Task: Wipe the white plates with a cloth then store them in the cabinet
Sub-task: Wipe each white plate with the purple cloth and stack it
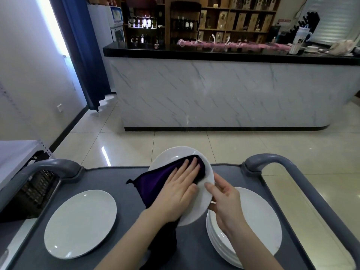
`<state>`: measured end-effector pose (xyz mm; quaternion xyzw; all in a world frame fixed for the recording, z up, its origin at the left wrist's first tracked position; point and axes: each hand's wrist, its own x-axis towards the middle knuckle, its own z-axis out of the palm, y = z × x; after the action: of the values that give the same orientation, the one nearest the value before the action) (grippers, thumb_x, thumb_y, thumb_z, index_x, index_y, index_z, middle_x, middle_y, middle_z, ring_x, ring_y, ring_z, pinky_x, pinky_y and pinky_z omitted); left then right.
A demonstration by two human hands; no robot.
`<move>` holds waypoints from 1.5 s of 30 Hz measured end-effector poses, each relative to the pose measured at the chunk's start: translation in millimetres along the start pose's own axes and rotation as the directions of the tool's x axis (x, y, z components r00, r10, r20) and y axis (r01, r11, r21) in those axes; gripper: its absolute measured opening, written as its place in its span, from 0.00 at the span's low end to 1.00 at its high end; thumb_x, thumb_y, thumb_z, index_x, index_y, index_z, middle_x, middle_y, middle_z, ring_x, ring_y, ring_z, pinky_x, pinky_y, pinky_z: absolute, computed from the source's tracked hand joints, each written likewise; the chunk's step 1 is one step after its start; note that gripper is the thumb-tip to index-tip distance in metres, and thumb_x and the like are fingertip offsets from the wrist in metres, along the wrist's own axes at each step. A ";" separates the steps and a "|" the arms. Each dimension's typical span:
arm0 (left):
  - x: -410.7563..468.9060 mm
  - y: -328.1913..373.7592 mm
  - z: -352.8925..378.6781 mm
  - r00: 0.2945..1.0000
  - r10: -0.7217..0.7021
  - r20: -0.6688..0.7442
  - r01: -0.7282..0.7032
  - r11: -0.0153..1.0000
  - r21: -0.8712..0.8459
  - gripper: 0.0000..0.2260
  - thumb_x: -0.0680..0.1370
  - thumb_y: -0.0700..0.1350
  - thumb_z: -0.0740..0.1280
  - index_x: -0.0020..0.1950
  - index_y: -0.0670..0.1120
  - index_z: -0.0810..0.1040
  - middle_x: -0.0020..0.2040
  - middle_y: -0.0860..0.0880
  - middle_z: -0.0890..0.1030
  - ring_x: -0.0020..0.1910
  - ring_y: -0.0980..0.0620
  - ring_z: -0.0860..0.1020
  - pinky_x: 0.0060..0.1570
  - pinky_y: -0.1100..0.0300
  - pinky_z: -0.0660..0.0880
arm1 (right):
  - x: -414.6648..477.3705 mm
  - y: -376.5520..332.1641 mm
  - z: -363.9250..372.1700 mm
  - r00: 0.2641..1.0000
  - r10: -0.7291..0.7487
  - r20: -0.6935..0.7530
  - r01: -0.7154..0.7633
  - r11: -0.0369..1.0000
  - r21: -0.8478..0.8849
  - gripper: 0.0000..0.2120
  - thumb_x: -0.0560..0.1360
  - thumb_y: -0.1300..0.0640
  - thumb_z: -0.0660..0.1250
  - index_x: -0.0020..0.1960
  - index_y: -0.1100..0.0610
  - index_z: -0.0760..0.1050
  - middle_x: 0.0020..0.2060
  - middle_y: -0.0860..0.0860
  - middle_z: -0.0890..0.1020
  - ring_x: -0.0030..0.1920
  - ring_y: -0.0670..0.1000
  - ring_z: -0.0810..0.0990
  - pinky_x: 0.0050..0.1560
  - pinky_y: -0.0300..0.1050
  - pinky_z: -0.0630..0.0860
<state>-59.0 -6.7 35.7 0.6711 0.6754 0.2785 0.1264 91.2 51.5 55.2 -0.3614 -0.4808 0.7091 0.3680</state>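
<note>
A round, glossy white plate (171,155) is held tilted in the lower middle of the frame, above the grey trolley (124,184). Its far rim is raised and its near edge dips toward the person. It is plain, with a shallow well and a broad smooth rim that catches the light.

The left grip (181,188) is a bare hand lying flat with its fingers straight and together. It presses a dark purple cloth (155,180) against the plate's upper face. The cloth spreads past the plate's left edge, where a small loop shows at one corner, and a darker fold hangs below the plate.

The right grip (226,203) grasps the plate at its right rim, with the thumb on top and the fingers curled under the edge.

On the trolley at lower left lies a single plate (80,223) of the same white, flat and apart from the others. At lower right is a stack of plates (259,221), partly under the right forearm. Rounded grey handles rise at both sides of the trolley.

Beyond the trolley is a shiny cream tile floor (253,149). Further back stands a marble-fronted bar (214,94) with a black top. Wooden shelves (233,16) of bottles and boxes fill the upper frame, and a blue curtain (83,55) hangs at upper left.
</note>
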 end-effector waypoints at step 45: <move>-9.6 -29.4 -34.2 0.955 -0.141 -0.262 0.108 0.985 -0.135 0.10 0.81 0.43 0.62 0.61 0.51 0.75 0.51 0.61 0.76 0.52 0.59 0.73 0.53 0.60 0.70 | -2.2 -34.8 -7.7 0.935 -0.154 0.318 0.333 0.683 -0.650 0.18 0.78 0.68 0.64 0.59 0.48 0.82 0.47 0.40 0.86 0.50 0.41 0.84 0.50 0.38 0.77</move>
<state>-101.5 -21.5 45.5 0.5742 0.7093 0.3988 0.0904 105.0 62.1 86.5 -0.3173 -0.7955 0.4587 0.2366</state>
